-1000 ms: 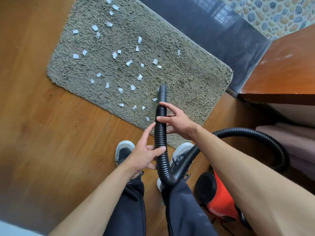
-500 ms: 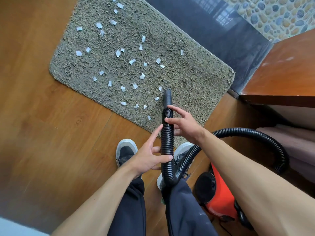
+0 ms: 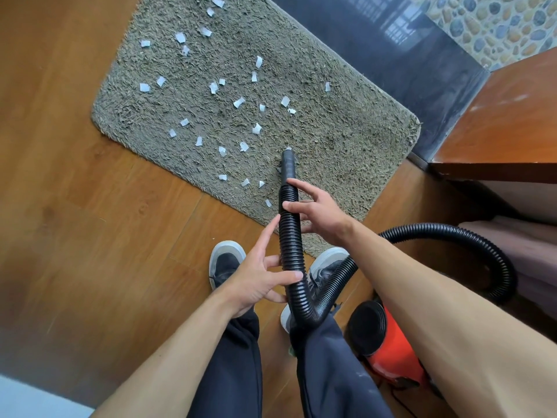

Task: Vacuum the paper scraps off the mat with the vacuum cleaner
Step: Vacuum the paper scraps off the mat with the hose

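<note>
Soft, even daylight fills the scene, bright but without harsh contrast. The dark glossy slab (image 3: 376, 55) at the top mirrors a pale window grid, the only visible sign of where the light comes from. The wooden top (image 3: 512, 116) at right carries a whitish sheen, and the floor (image 3: 75, 206) has a mild gloss. Shadows are faint and soft-edged: a small one by the tip of the hose (image 3: 289, 236) on the mat (image 3: 346, 140), and deeper shade beneath the wooden top. Focus is crisp in the centre, where mat fibres and scraps (image 3: 239, 102) read clearly. Toward the lower left the floor smears, ending in a pale, blurred corner patch. Wide-angle distortion bows the mat's edges and swells the right forearm (image 3: 452, 327) near the frame's edge.
</note>
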